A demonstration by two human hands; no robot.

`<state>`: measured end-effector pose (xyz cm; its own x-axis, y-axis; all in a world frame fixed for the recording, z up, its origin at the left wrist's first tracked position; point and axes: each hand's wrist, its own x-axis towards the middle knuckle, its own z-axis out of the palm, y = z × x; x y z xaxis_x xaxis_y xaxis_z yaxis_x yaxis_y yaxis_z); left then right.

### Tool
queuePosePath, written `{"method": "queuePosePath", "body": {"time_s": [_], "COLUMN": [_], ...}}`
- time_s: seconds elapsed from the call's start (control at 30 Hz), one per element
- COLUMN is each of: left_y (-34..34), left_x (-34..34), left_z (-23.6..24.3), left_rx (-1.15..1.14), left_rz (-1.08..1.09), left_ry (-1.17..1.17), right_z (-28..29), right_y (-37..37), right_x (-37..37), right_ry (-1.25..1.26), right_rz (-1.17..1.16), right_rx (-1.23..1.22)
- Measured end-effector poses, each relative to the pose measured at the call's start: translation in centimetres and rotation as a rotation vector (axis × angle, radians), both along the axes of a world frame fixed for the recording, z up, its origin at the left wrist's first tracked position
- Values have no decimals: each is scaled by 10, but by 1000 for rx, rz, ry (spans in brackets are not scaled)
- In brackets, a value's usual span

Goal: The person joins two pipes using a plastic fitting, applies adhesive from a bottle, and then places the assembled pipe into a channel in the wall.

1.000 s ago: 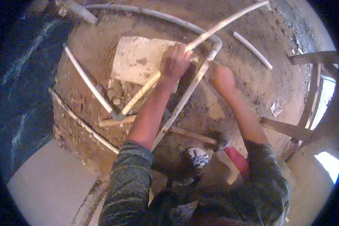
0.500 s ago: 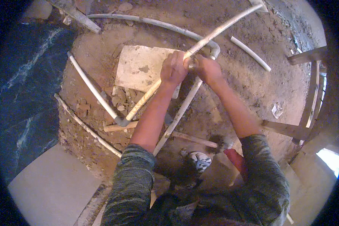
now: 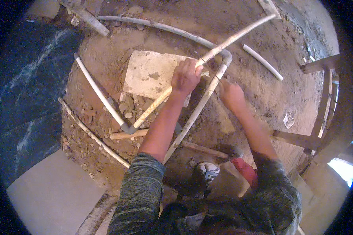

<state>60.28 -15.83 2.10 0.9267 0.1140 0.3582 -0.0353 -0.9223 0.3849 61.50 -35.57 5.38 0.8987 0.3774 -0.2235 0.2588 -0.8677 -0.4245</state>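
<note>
My left hand (image 3: 185, 79) is closed round a long cream plastic pipe (image 3: 239, 35), which slants from the lower left to the upper right. A dark line crosses this pipe just beyond my fingers. To the right, my right hand (image 3: 233, 95) is closed, apart from the held pipe. A thin, dark strip (image 3: 218, 79) juts from its fingers toward a second pipe; most of it is hidden. That second pipe (image 3: 192, 117), with a grey elbow, runs between my forearms. A pale stone slab (image 3: 147, 74) lies behind my left hand.
Another white pipe (image 3: 96, 88) joins the held pipe's lower end at a grey elbow (image 3: 128, 128). A short white pipe (image 3: 262, 62) lies on the dirt at right. A hammer-like tool with a wooden handle (image 3: 206, 149) lies near my shoe (image 3: 208, 171). Wooden bars (image 3: 298, 136) stand at right.
My right hand has drawn away from the held pipe, moving right and toward me. My left hand keeps its grip. The view has shifted slightly.
</note>
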Motion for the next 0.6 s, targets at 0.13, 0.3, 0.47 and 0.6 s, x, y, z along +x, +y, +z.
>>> {"method": "queuePosePath", "body": {"time_s": [0.13, 0.3, 0.47, 0.6], "left_y": [-8, -4, -9, -14], "left_x": [-6, -1, -10, 4], "left_z": [1, -2, -1, 6], "left_rx": [-46, -1, 5, -21], "left_rz": [-38, -16, -9, -56], "left_ry": [-39, 28, 12, -24], "right_z": [-19, -5, -5, -31], "right_y": [2, 28, -30, 13], "right_x": [4, 28, -16, 37], "right_ry": [12, -26, -16, -62], "right_rz": [16, 99, -10, 92], "right_rx": [-1, 89, -31, 22]}}
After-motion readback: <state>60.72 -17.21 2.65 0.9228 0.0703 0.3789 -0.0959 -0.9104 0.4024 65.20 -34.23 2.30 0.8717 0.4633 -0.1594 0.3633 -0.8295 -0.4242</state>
